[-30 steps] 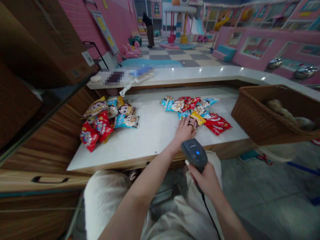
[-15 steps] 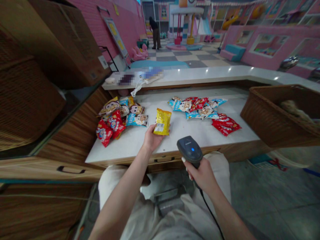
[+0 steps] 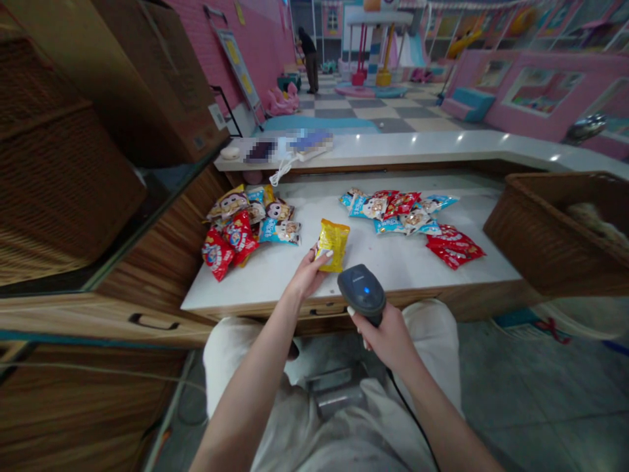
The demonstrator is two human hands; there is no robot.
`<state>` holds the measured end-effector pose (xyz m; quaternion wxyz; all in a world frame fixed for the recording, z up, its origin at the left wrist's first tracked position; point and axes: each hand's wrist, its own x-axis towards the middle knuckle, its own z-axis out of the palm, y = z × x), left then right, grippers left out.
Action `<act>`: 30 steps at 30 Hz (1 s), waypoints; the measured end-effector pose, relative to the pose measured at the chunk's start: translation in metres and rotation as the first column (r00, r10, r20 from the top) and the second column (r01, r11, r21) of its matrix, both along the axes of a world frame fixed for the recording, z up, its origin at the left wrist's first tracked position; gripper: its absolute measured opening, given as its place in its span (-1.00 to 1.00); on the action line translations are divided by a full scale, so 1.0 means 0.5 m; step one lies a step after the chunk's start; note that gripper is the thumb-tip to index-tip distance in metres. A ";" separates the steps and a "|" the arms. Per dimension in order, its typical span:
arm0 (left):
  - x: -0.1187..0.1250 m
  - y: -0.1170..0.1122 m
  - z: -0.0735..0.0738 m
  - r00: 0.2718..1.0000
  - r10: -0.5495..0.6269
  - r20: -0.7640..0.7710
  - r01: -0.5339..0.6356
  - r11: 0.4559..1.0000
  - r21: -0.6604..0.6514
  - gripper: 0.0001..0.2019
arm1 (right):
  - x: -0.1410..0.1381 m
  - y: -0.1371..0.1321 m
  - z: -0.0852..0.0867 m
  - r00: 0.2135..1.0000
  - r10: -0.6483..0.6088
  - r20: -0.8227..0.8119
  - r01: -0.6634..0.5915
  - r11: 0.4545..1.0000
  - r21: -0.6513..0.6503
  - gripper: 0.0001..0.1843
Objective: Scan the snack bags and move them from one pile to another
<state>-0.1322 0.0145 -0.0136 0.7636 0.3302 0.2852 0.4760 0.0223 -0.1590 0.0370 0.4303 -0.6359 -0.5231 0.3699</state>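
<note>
My left hand [image 3: 307, 272] pinches a yellow snack packet [image 3: 333, 244] and holds it upright just above the white counter [image 3: 393, 259]. My right hand [image 3: 386, 334] grips a dark handheld barcode scanner [image 3: 362, 290] with a blue light, its head close under the packet. A pile of snack packets [image 3: 248, 226] lies on the counter's left side. Another pile of snack packets [image 3: 410, 216] lies to the right, red ones nearest the edge.
A wicker basket [image 3: 545, 242] sits at the counter's right end. Cardboard boxes [image 3: 147, 78] and another wicker basket [image 3: 54, 170] stand on the left. A raised shelf [image 3: 417, 145] runs behind. A person [image 3: 309, 49] stands far off on the checkered floor.
My left hand lifted the yellow packet from the right pile and brought it toward me. The scanner in my right hand moved up close to the packet.
</note>
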 end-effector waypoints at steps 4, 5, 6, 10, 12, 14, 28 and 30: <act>0.000 0.003 -0.004 0.999 0.041 0.013 -0.040 0.998 -0.048 -0.49 | -0.002 -0.002 -0.004 1.000 0.001 -0.001 -0.001 1.000 0.010 -0.68; 0.000 0.003 -0.004 0.999 0.039 0.018 -0.038 0.998 -0.052 -0.53 | -0.002 -0.002 -0.004 1.000 0.000 -0.001 0.000 1.000 0.012 -0.68; 0.000 0.004 -0.003 0.999 0.031 0.025 -0.030 0.998 -0.053 -0.56 | -0.003 -0.002 -0.005 1.000 0.000 0.000 0.000 1.000 0.012 -0.69; -0.002 0.004 0.001 0.999 -0.024 0.047 0.027 0.997 -0.073 -0.62 | -0.008 0.001 -0.004 1.000 0.006 0.001 -0.006 1.000 0.004 -0.71; -0.003 0.005 0.001 0.998 -0.016 0.055 0.022 0.993 -0.112 -0.60 | -0.012 0.003 -0.003 1.000 0.010 -0.002 -0.010 1.000 -0.001 -0.71; -0.003 0.007 0.000 0.998 0.008 0.065 0.002 0.989 -0.149 -0.55 | -0.015 0.004 -0.001 1.000 0.011 -0.005 -0.011 1.000 0.000 -0.72; 0.005 0.016 0.000 0.996 0.033 0.086 -0.012 0.973 -0.230 -0.53 | -0.017 0.004 0.008 0.999 0.026 0.036 -0.027 1.000 0.010 -0.67; 0.005 0.017 -0.001 0.996 0.036 0.080 -0.017 0.973 -0.229 -0.52 | -0.016 0.003 0.007 0.999 0.023 0.033 -0.024 1.000 0.014 -0.66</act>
